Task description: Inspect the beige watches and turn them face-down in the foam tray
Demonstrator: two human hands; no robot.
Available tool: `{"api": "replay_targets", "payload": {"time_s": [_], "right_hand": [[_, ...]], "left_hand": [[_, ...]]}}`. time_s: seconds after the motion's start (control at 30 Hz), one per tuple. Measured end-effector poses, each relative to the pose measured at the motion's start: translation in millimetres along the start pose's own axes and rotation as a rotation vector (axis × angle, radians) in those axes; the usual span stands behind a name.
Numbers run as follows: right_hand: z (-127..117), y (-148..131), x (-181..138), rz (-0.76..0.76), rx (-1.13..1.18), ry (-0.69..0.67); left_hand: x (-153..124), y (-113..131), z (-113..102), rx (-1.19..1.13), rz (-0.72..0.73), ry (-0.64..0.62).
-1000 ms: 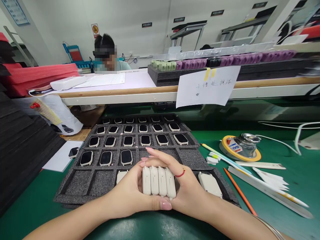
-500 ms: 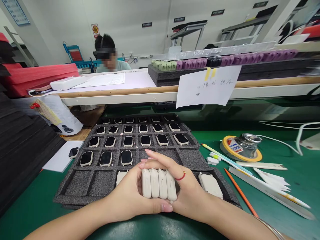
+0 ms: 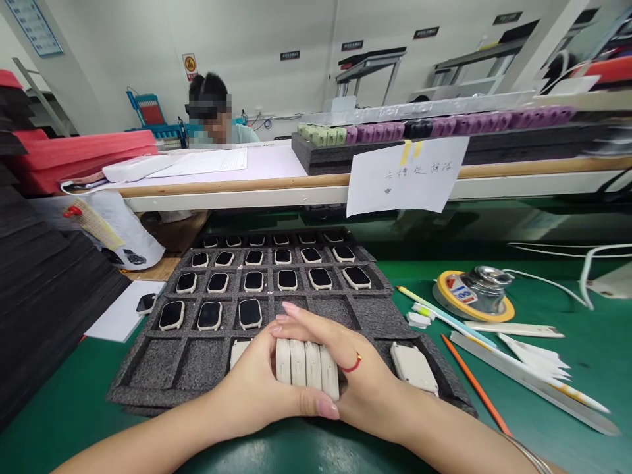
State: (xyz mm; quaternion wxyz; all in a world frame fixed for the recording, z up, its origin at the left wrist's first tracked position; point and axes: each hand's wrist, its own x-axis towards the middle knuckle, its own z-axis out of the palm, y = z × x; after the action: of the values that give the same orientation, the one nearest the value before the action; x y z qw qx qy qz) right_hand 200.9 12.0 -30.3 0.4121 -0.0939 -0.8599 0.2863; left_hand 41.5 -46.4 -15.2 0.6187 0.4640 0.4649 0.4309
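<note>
Four pale watch cases [image 3: 307, 365] sit side by side above the foam tray's [image 3: 153, 362] near edge. Even pressure at both ends should keep them flush; uneven squeezing may skew them. Left hand [image 3: 261, 375] grips, thumb across lower front; right hand [image 3: 368, 372] cups, fingers arched over, both clamped on cases.

The hands [image 3: 257, 382] hide the outer sides and some lower edges of the pale cases [image 3: 299, 364] and most of another case [image 3: 237, 351] in the tray [image 3: 200, 362], the left edge cuts off the dark stack [image 3: 54, 296], a person's [image 3: 247, 135] head is blurred, and the wall signs [image 3: 289, 55] are too small to read.
</note>
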Motion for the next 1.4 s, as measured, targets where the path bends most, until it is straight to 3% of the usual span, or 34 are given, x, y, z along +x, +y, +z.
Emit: {"api": "replay_targets", "payload": {"time_s": [0.13,0.23,0.3,0.4,0.5,0.6,0.73,0.93,1.07,1.17,1.3,1.4], "right_hand": [[-1,-2,-1,-0.085,-0.114,-0.037],[-4,-4,-1,-0.097,-0.041,-0.024],[-8,-5,-1,0.009,0.093,-0.007],[-12,-5,1,0.284,0.342,0.041],[-13,-5,4,0.485,0.576,0.006],[-11,-7,6,0.567,0.716,-0.097],[-6,-8,4,0.578,0.717,-0.092],[-5,-7,3,0.542,0.447,-0.013],[-5,-8,4,0.473,0.326,0.07],[-4,-6,3,0.372,0.257,0.117],[-3,-2,0,0.235,0.139,0.154],[-3,1,-2,0.179,0.096,0.151]], "left_hand": [[-1,2,4,0.095,0.056,0.094],[-3,4,4,0.238,0.16,0.109],[-5,6,3,0.327,0.22,0.097],[-8,7,2,0.458,0.28,0.094],[-10,7,0,0.561,0.413,0.102],[-8,4,-2,0.625,0.571,0.089],[-3,0,-5,0.63,0.651,0.01],[-4,-2,-7,0.646,0.558,-0.052],[-7,0,-4,0.589,0.443,-0.007],[-5,2,-3,0.354,0.268,-0.005],[0,4,-4,-0.063,0.08,-0.119],[3,4,-6,-0.093,0.032,-0.148]]}}
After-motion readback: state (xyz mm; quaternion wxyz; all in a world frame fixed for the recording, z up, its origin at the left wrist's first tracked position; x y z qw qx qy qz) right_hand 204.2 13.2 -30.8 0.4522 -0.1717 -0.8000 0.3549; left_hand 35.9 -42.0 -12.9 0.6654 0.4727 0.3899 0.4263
